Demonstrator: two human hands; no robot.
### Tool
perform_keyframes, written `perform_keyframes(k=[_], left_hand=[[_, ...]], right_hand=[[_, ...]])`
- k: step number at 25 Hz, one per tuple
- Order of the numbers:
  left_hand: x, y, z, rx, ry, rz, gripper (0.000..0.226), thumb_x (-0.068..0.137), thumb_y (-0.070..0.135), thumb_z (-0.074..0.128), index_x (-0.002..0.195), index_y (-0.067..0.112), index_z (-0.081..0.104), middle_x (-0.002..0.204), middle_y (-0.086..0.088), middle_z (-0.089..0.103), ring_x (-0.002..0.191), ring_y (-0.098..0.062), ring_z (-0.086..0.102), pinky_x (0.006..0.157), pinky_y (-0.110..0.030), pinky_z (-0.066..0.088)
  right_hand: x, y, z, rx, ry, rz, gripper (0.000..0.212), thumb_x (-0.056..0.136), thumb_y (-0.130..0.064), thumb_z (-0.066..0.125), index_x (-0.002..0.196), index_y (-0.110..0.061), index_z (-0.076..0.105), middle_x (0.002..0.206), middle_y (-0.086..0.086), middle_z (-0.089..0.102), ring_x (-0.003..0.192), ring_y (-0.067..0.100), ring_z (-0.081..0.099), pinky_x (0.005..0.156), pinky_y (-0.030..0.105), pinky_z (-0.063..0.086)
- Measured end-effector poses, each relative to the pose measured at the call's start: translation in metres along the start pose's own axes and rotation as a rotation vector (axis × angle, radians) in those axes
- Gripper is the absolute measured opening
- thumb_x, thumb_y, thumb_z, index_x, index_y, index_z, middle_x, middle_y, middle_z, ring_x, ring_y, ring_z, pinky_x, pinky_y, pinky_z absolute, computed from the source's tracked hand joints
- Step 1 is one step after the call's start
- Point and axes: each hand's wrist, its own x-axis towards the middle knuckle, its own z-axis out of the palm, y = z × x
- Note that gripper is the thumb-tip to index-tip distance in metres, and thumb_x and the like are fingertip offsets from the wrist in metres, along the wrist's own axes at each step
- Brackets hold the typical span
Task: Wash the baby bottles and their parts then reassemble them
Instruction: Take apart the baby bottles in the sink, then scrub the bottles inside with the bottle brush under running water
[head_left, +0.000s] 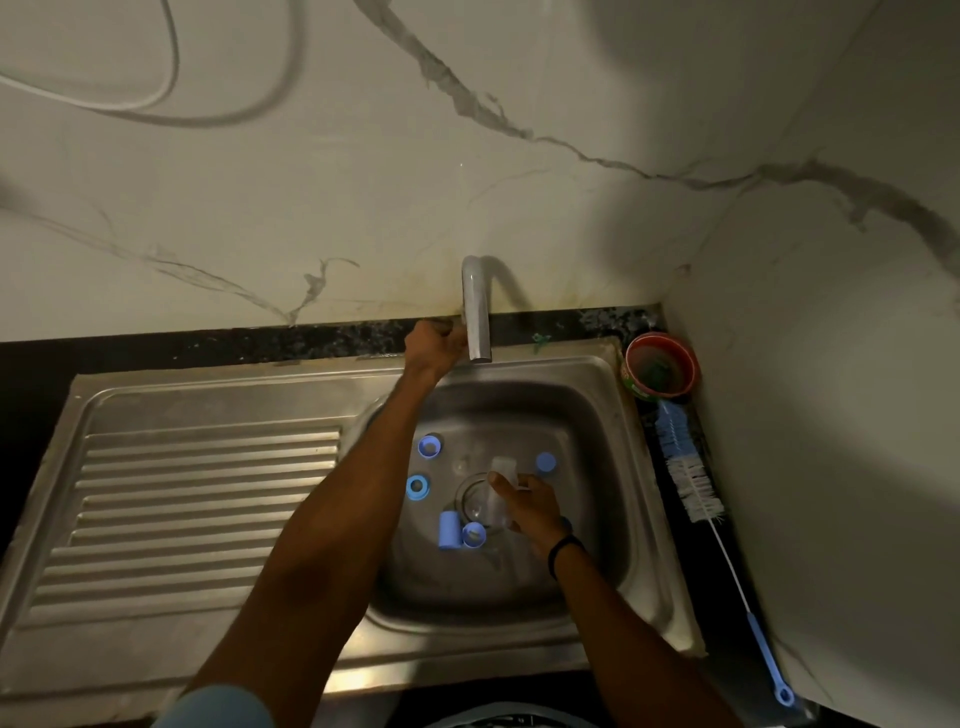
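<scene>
My right hand (531, 506) holds a clear baby bottle (500, 486) low in the steel sink basin (587, 415), over the drain. My left hand (435, 345) reaches to the back and grips the tap handle at the base of the steel faucet (477, 312); the handle itself is hidden by the fingers. Several blue parts lie on the basin floor: a ring (429, 446), another ring (416, 487), a cap (448, 529), a collar (473, 534) beside it and a round lid (546, 461). No water is visibly running.
A ribbed steel draining board (197, 499) lies left of the basin. A blue and white bottle brush (691, 478) lies along the dark counter to the right, below a red cup (661, 365) in the corner. Marble walls close the back and right.
</scene>
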Motion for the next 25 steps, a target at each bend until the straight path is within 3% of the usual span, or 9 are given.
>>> perform_keyframes(k=[4, 7, 10, 14, 17, 20, 22, 25], left_hand=[[0.000, -0.012, 0.001, -0.439, -0.067, -0.186, 0.012, 0.100, 0.009, 0.059, 0.102, 0.000, 0.066, 0.091, -0.012, 0.068, 0.078, -0.019, 0.067, 0.062, -0.024, 0.060], [0.000, -0.019, 0.006, -0.608, -0.060, -0.276, 0.012, 0.100, 0.013, 0.060, 0.093, 0.004, 0.065, 0.092, -0.015, 0.070, 0.082, -0.026, 0.071, 0.073, -0.038, 0.061], [0.003, -0.026, 0.009, -0.619, -0.064, -0.334, 0.023, 0.101, 0.019, 0.060, 0.102, -0.003, 0.066, 0.097, -0.022, 0.073, 0.084, -0.033, 0.073, 0.072, -0.038, 0.061], [0.004, -0.033, 0.010, -0.604, -0.056, -0.405, 0.033, 0.099, 0.025, 0.063, 0.110, -0.005, 0.065, 0.100, -0.022, 0.073, 0.073, -0.024, 0.071, 0.052, -0.025, 0.059], [0.001, -0.036, 0.010, -0.624, -0.025, -0.396, 0.031, 0.098, 0.029, 0.065, 0.108, 0.000, 0.064, 0.089, -0.017, 0.069, 0.073, -0.022, 0.067, 0.060, -0.028, 0.060], [-0.015, -0.039, 0.010, -0.523, -0.001, -0.388, 0.033, 0.098, 0.038, 0.063, 0.098, 0.005, 0.064, 0.077, -0.010, 0.064, 0.068, -0.020, 0.062, 0.075, -0.038, 0.057], [-0.039, -0.047, 0.016, -0.437, 0.014, -0.407, 0.030, 0.100, 0.036, 0.059, 0.093, 0.007, 0.065, 0.081, -0.010, 0.067, 0.072, -0.019, 0.064, 0.074, -0.035, 0.057], [-0.084, -0.068, 0.025, -0.423, -0.128, -0.382, 0.012, 0.102, 0.013, 0.053, 0.098, 0.016, 0.064, 0.091, -0.006, 0.064, 0.074, -0.014, 0.060, 0.065, -0.025, 0.052]], right_hand=[[-0.001, 0.000, -0.002, 0.030, 0.015, 0.006, 0.040, 0.082, -0.060, 0.066, 0.095, -0.023, 0.069, 0.093, -0.002, 0.070, 0.087, 0.014, 0.066, 0.085, 0.037, 0.058], [-0.004, 0.001, -0.002, 0.036, 0.026, 0.004, 0.039, 0.084, -0.058, 0.065, 0.094, -0.021, 0.068, 0.092, 0.000, 0.070, 0.085, 0.015, 0.066, 0.083, 0.036, 0.059], [-0.006, 0.001, -0.006, 0.054, 0.046, -0.001, 0.038, 0.086, -0.054, 0.066, 0.091, -0.017, 0.068, 0.086, 0.001, 0.069, 0.080, 0.014, 0.065, 0.081, 0.036, 0.059], [-0.010, -0.001, -0.009, 0.071, 0.058, 0.006, 0.036, 0.087, -0.051, 0.066, 0.088, -0.016, 0.067, 0.079, -0.001, 0.066, 0.072, 0.013, 0.062, 0.074, 0.033, 0.058], [-0.011, -0.002, -0.011, 0.076, 0.053, -0.015, 0.034, 0.086, -0.052, 0.067, 0.087, -0.018, 0.066, 0.081, -0.001, 0.067, 0.073, 0.012, 0.063, 0.063, 0.027, 0.055], [-0.010, -0.004, -0.010, 0.055, 0.041, -0.052, 0.030, 0.085, -0.051, 0.068, 0.093, -0.022, 0.064, 0.091, -0.003, 0.067, 0.084, 0.012, 0.063, 0.076, 0.031, 0.057], [-0.010, -0.006, -0.007, 0.014, 0.036, -0.114, 0.025, 0.086, -0.047, 0.070, 0.097, -0.027, 0.060, 0.096, -0.006, 0.064, 0.090, 0.012, 0.062, 0.088, 0.035, 0.055], [-0.013, -0.011, -0.005, 0.060, 0.021, -0.231, 0.032, 0.082, -0.036, 0.077, 0.105, -0.020, 0.061, 0.104, -0.005, 0.065, 0.095, 0.011, 0.063, 0.087, 0.030, 0.054]])
